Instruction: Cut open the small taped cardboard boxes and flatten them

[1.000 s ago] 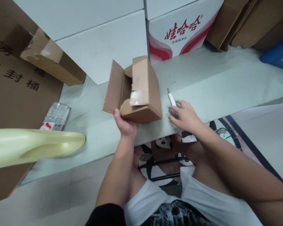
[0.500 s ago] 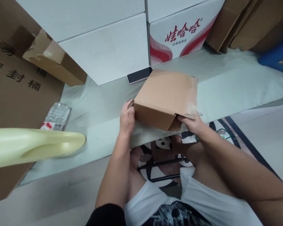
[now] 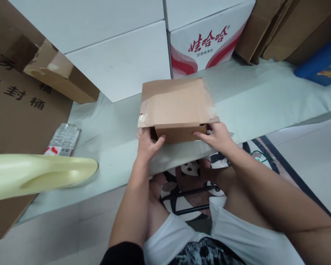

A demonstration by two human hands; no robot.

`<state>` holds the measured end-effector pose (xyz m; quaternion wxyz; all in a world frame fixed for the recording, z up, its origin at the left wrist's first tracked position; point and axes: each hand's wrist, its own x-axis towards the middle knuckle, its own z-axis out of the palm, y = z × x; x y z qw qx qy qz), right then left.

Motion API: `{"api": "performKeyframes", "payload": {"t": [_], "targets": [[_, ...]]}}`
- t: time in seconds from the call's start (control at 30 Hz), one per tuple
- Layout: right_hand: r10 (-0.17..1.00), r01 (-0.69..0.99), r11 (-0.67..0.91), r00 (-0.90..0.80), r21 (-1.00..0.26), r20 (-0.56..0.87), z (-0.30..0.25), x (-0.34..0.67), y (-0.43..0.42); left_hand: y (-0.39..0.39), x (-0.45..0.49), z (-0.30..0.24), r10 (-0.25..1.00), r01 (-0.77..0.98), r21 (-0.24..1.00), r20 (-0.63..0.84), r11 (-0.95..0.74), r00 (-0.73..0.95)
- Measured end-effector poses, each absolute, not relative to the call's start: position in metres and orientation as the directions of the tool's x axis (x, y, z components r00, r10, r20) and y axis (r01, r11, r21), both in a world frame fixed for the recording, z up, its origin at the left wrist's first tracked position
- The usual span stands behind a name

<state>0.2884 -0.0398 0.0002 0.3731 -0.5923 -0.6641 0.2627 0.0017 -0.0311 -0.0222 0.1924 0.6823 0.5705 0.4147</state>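
A brown cardboard box (image 3: 176, 103) stands in front of me near the edge of the cloth-covered surface, with worn tape at its near corners. My left hand (image 3: 148, 144) grips its near left corner, the thumb on the front face and the other fingers tucked under the projecting top edge. At the opposite near corner my right hand (image 3: 215, 137) holds the box the same way, thumb along the front. The box's underside and the fingertips behind its corners are hidden.
White cartons (image 3: 127, 59) stand behind the box, one with red lettering (image 3: 208, 42). Large brown cardboard (image 3: 13, 121), a small box (image 3: 63, 73), a silver packet (image 3: 63, 140) and a pale yellow curved object (image 3: 44, 171) are left. A blue container (image 3: 320, 60) stands far right.
The box has turned and shifted left, so its front now faces me squarely and it covers the phone behind. My left hand has moved onto the corner, its thumb now on the front face.
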Motion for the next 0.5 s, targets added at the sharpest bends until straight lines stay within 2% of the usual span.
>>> {"api": "performKeyframes", "payload": {"t": [0.13,0.27,0.4,0.5], "targets": [[0.969,0.563,0.075,0.154,-0.823,0.194,0.008,0.288,-0.036,-0.031,0.002,-0.015,0.929,0.671,0.704,0.364,-0.233,-0.060],[0.969,0.478,0.049,0.192,-0.877,0.158,0.009,0.289,-0.035,-0.030,0.000,-0.011,0.935,0.608,0.740,0.355,-0.288,0.011],[0.983,0.229,0.109,0.120,-0.967,0.139,0.002,0.288,-0.032,-0.031,0.003,-0.015,0.972,0.448,0.868,0.233,-0.213,0.009],[0.991,0.039,0.079,0.104,-0.996,0.082,-0.004,0.285,-0.029,-0.031,0.005,-0.022,0.982,0.377,0.908,0.190,-0.181,0.016]]}}
